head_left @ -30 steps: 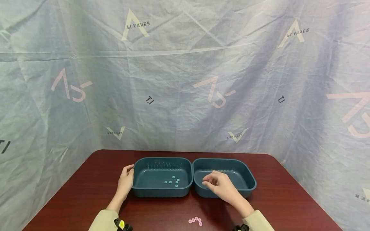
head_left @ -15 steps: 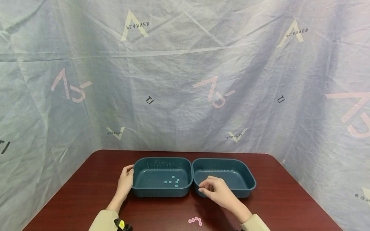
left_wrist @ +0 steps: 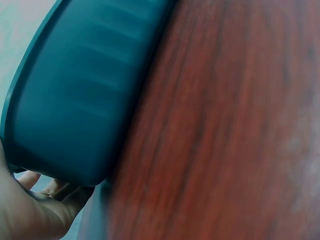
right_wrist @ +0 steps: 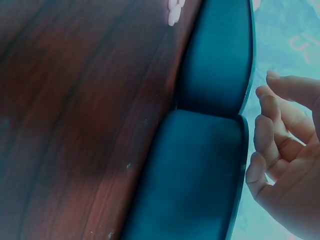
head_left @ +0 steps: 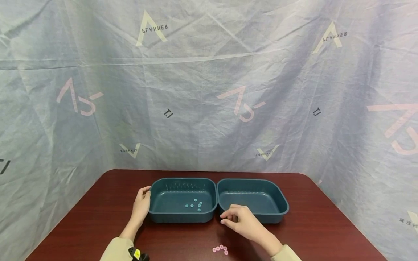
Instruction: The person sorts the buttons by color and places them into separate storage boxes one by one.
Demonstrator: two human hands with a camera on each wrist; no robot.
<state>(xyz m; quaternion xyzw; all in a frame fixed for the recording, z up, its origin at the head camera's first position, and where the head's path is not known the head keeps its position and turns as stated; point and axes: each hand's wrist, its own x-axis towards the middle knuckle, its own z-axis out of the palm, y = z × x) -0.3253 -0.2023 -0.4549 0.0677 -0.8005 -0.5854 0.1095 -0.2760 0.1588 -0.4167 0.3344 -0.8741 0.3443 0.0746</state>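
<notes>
My left hand (head_left: 141, 205) rests against the outer left end of the left teal plastic bin (head_left: 183, 217). In the left wrist view its bent fingers (left_wrist: 52, 187) touch the bin's end wall. Several small light-blue buttons (head_left: 192, 205) lie on that bin's floor. My right hand (head_left: 242, 222) hovers at the near left corner of the right teal bin (head_left: 272, 218), its thumb and forefinger apart. Nothing shows between its loosely bent fingers (right_wrist: 265, 132) in the right wrist view. Below it on the table are several pink buttons (head_left: 218, 248), laid in a curved row.
The two bins stand side by side, touching, on a dark red wood-grain table (head_left: 176, 239). A pale printed cloth (head_left: 196, 145) hangs behind the table and along both sides. No button shows on the visible floor of the right bin.
My right hand has moved from over the right bin toward me and leftward, past its near rim. The left hand, both bins and all the visible buttons have stayed put.
</notes>
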